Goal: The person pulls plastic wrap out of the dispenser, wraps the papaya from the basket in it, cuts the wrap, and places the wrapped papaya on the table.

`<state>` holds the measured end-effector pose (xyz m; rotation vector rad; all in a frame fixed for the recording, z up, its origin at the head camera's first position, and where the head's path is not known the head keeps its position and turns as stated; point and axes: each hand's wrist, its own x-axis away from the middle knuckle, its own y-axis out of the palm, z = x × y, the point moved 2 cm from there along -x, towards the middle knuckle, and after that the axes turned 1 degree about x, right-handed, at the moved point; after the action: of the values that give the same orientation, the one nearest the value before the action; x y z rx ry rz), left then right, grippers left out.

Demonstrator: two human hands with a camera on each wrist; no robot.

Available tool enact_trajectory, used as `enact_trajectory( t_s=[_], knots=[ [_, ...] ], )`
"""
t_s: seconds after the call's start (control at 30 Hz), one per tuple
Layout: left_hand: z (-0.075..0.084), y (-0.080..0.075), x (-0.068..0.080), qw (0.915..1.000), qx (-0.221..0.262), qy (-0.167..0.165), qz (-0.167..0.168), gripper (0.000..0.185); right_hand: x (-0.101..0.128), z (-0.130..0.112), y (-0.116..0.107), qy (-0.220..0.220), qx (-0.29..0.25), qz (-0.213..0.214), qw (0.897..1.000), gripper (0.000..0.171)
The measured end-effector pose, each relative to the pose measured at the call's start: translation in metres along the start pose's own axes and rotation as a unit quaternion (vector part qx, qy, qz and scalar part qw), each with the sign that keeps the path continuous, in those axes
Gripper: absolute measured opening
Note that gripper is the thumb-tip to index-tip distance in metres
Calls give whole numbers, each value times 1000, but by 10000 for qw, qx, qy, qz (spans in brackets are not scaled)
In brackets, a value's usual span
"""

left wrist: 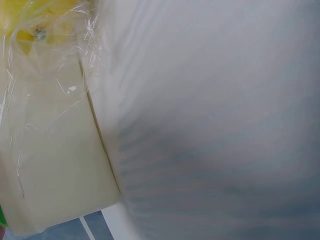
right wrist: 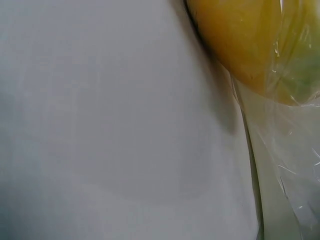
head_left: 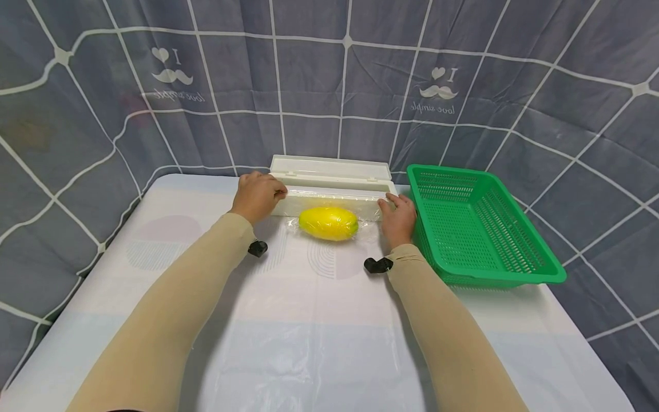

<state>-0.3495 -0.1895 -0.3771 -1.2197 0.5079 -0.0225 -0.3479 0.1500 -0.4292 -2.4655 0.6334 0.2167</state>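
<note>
A yellow, oval mango-like fruit (head_left: 328, 223) with a greenish right tip lies in clear cling film (head_left: 366, 230) before a long white cling film box (head_left: 288, 207). The box's lid (head_left: 329, 167) stands open at the back. At the box's left end, my left hand (head_left: 255, 195) pinches the film edge between thumb and fingers. My right hand (head_left: 399, 218) pinches the film at the right end, fingers curled against the box. In the left wrist view, film drapes over the box front (left wrist: 60, 155); the right wrist view shows it stretched over the fruit (right wrist: 240, 40).
A green perforated plastic basket (head_left: 479, 272) stands right of my right hand, close to the forearm. The table (head_left: 288, 355) has a pale patterned cover. A grey checked curtain (head_left: 309, 68) hangs behind and around it.
</note>
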Motion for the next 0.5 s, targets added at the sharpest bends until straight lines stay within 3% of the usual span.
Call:
enact_trajectory(
  t_s=[0.3,0.5],
  knots=[
    [1,1,2,9999,-58,3,85,14,4,-5,-2,-317,-72,150,9994,26],
    [-2,1,4,9999,-137,13,-50,15,4,-7,-2,-590,43,190,9981,24]
  ],
)
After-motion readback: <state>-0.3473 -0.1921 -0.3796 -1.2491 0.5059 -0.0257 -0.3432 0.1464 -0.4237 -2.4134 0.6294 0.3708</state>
